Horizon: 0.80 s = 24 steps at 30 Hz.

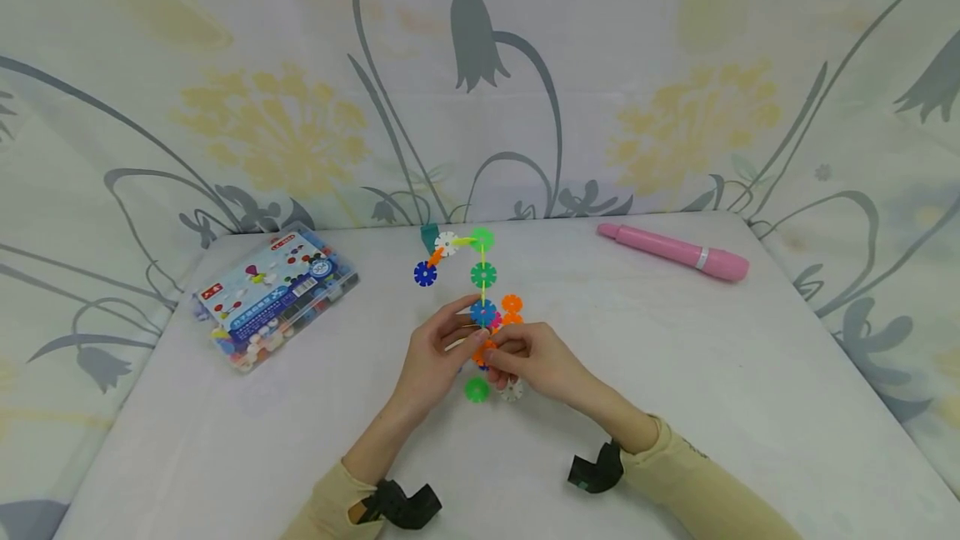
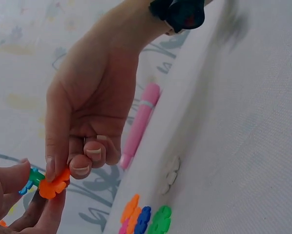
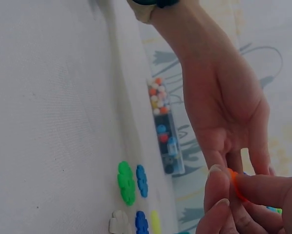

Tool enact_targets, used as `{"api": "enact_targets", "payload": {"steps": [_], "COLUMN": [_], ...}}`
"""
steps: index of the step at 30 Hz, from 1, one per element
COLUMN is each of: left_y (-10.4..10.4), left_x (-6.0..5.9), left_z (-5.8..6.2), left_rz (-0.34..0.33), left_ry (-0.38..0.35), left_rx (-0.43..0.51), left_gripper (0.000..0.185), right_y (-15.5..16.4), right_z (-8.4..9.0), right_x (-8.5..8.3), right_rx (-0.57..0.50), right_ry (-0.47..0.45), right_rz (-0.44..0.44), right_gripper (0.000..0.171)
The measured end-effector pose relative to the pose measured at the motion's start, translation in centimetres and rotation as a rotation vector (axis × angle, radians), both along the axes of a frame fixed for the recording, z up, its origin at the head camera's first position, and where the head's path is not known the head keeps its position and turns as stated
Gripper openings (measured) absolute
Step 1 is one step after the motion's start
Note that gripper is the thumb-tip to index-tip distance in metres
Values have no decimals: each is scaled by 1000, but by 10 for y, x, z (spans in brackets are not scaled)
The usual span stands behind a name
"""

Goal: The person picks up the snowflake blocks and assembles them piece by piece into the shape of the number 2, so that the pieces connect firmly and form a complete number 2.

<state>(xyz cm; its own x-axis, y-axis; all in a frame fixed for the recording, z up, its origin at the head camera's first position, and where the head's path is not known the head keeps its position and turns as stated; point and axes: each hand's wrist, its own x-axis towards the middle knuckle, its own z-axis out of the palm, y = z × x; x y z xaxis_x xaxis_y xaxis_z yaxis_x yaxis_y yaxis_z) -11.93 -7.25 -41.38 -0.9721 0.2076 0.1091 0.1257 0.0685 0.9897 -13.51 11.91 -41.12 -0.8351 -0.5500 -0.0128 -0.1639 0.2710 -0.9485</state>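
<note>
Tabletop (image 1: 720, 390) bears clear case (image 1: 276, 294) of coloured pieces (image 3: 158, 96); right grip (image 1: 542, 358) pinches orange disc (image 2: 52, 189).

Table (image 1: 675, 407), from person's side.
Box (image 1: 276, 297) at left; pen (image 1: 675, 252) at right, toward the back; between, linked discs (image 1: 483, 275) in left hand (image 1: 431, 358) and right hand (image 1: 549, 361), loose discs (image 1: 476, 390) lying near them.

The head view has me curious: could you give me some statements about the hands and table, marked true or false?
1. The right hand pinches an orange disc. True.
2. The plastic case lies left of the pink tube. True.
3. The left hand rests on the plastic case. False: it holds a chain of linked discs.
4. The pink tube stands upright. False: it lies on its side.
5. A green disc lies on the table. True.
</note>
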Motion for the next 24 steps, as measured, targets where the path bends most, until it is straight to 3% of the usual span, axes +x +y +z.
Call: {"api": "enact_targets", "payload": {"steps": [9, 24], "left_y": [-1, 0], "left_x": [0, 0], "left_z": [-1, 1], "left_rz": [2, -2], "left_ry": [-17, -48], "left_rx": [17, -7], "left_gripper": [50, 47], "right_y": [0, 1], "right_z": [-1, 3], "right_x": [0, 0], "right_rx": [7, -47], "right_ry": [1, -119], "right_rz": [4, -63], "right_gripper": [17, 17]}}
